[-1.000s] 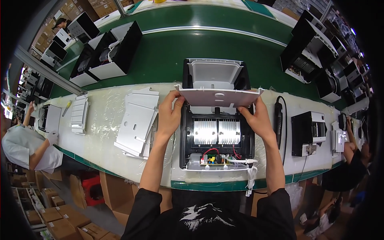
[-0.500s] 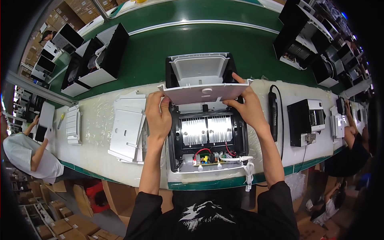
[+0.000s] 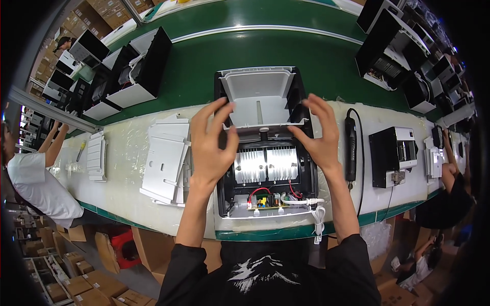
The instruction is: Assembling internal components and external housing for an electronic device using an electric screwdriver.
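Left hand and right hand were spread wide, near either end of a white panel, which crossed a black case, where silver fins showed.

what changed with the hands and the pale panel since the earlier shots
The pale panel has moved down into the black housing. The left hand and right hand have let go and are open beside it. The housing, metal heat sinks and white panel stack stayed put.
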Action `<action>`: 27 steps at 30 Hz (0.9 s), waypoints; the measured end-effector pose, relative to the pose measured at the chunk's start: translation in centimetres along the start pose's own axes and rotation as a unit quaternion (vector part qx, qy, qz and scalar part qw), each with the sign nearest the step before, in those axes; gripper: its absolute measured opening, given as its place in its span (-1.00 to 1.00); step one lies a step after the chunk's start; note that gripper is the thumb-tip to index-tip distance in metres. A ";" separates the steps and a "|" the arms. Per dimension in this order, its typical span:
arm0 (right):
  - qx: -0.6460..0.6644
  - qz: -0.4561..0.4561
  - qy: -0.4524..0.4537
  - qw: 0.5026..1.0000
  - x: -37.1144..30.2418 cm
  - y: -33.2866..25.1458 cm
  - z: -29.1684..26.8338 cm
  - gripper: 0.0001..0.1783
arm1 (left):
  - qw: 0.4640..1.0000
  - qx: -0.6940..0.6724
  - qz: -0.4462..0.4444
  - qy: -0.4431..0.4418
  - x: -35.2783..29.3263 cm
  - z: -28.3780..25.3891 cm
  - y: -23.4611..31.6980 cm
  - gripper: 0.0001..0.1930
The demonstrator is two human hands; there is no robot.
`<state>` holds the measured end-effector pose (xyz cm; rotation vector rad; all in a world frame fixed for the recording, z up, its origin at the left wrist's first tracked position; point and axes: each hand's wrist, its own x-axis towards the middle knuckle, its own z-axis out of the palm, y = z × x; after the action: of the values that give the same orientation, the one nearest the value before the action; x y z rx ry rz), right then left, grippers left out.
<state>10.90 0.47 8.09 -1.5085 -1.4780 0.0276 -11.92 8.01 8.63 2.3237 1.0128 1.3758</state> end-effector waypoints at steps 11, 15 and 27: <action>-0.207 0.107 0.090 0.968 -1.5 5.0 -4.1 -0.61 | 0.964 -0.010 -0.025 -0.264 0.8 3.1 -1.5 -0.88; -0.475 0.270 -0.019 0.837 -5.3 9.6 -7.9 -0.41 | 0.966 -0.041 0.030 -0.254 0.6 3.2 -2.2 -0.86; -0.057 0.332 0.022 0.941 -8.8 4.6 -12.8 -0.24 | 0.980 -0.144 -0.032 -0.137 -0.3 2.1 -2.7 -0.61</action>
<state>19.93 -12.89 6.67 -2.0280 -0.8883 0.3131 -11.40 10.01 5.91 2.1680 0.7437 1.0597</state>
